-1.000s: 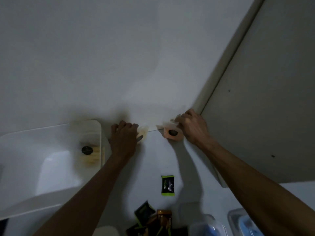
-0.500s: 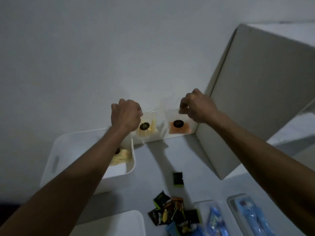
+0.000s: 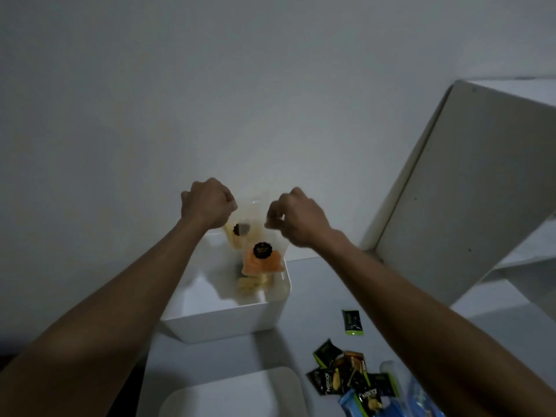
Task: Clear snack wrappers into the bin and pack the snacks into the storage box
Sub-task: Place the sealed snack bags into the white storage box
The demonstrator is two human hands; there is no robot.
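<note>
A white storage box (image 3: 228,314) stands on the table, left of centre. My left hand (image 3: 207,203) is a fist above the box's far edge, gripping the top of a clear bag of yellow snacks (image 3: 236,233). My right hand (image 3: 298,218) pinches the top of a clear bag of orange snacks (image 3: 263,263), which hangs inside the box's far right corner. Another pack of yellow snacks (image 3: 252,284) lies in the box under it. Both bags carry a dark round sticker.
A white lid (image 3: 234,392) lies near the front edge. A heap of dark snack packets (image 3: 343,374) and blue packets (image 3: 361,404) sits at the front right, and a single black-green packet (image 3: 352,322) lies beyond it. A white cabinet panel (image 3: 466,191) rises on the right.
Both hands lifted the two clear bags from the back of the table and carried them left over the storage box. The orange bag now hangs inside it.
</note>
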